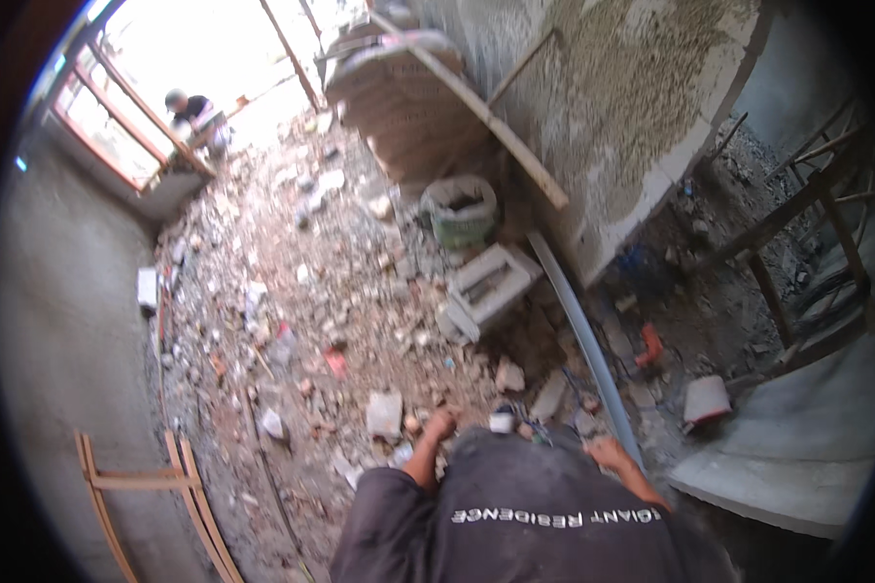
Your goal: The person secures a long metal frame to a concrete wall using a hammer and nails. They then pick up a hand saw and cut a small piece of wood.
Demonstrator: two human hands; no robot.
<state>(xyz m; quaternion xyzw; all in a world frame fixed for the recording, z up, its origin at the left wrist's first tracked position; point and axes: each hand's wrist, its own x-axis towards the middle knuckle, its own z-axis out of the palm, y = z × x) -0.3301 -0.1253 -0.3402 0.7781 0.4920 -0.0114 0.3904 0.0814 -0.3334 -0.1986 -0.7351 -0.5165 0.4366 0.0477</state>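
My left hand point(440, 424) is low in front of my dark shirt point(544, 505), over the rubble. Its fingers look curled closed; whatever may be inside them is hidden. On the other side, my right hand point(607, 453) is closed too, close beside a long blue-grey metal channel point(593, 360). Contact with the channel cannot be made out, nor anything within the fingers. Between the hands, a small white-topped object point(502, 422) shows at the shirt's edge. A pale block fragment point(384, 415) lies left of my left hand.
Broken rubble point(262, 330) covers the ground. Ahead are a hollow concrete block point(491, 287), an open sack point(460, 209) and stacked bags point(399, 107) beneath a leaning wooden plank point(486, 117). An orange tool point(649, 346) lies right. Another person point(196, 119) crouches far left by the opening.
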